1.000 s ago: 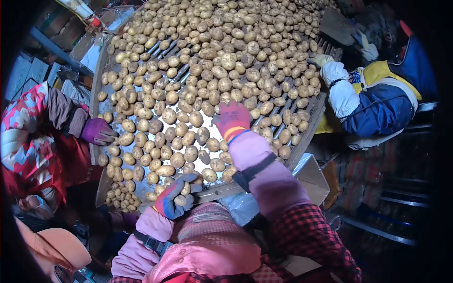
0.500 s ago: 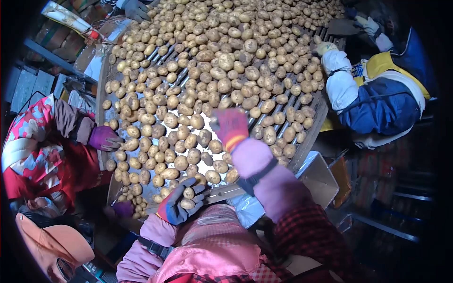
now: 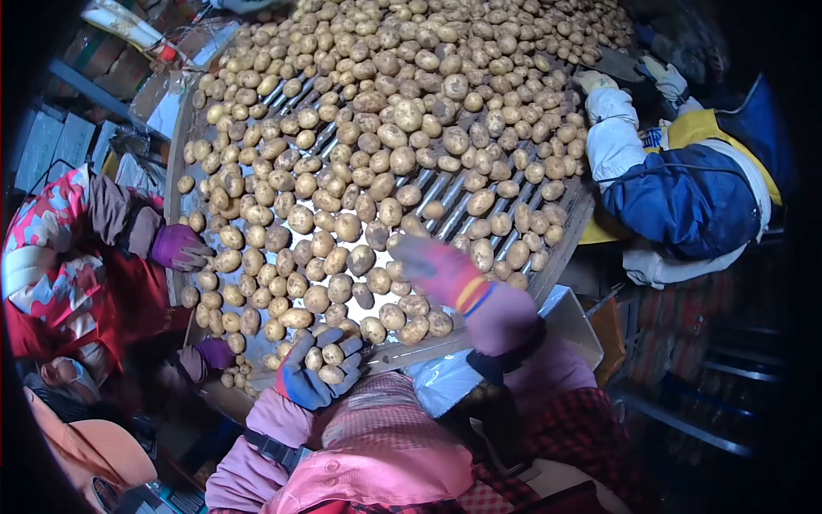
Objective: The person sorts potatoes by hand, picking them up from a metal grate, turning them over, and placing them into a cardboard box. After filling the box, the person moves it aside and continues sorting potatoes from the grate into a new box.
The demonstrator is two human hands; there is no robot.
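Observation:
My left hand [image 3: 301,383], in a blue and red glove, is palm up near the table's front edge, fingers curled around a few small potatoes [image 3: 330,374]. My right hand [image 3: 435,271], in a pinkish glove with a yellow and orange cuff, reaches over the potatoes at the front right. Motion smears its fingers, and whether they grip a potato cannot be made out. Loose potatoes [image 3: 317,299] surround both hands on a pale lit surface [image 3: 343,313]. Behind them, metal rollers [image 3: 445,206] show between more potatoes.
A thick heap of potatoes [image 3: 385,51] covers the far side. A wooden rim [image 3: 402,353] borders the sorting table. At left, a co-worker's purple glove [image 3: 181,248] rests at the edge; at right, another person's pale glove [image 3: 595,82] touches the heap. A cardboard box [image 3: 572,330] stands front right.
My right hand has moved toward me and slightly right. My left hand has shifted slightly down and left, still with small potatoes. Potatoes beside the rollers have moved, baring more rollers.

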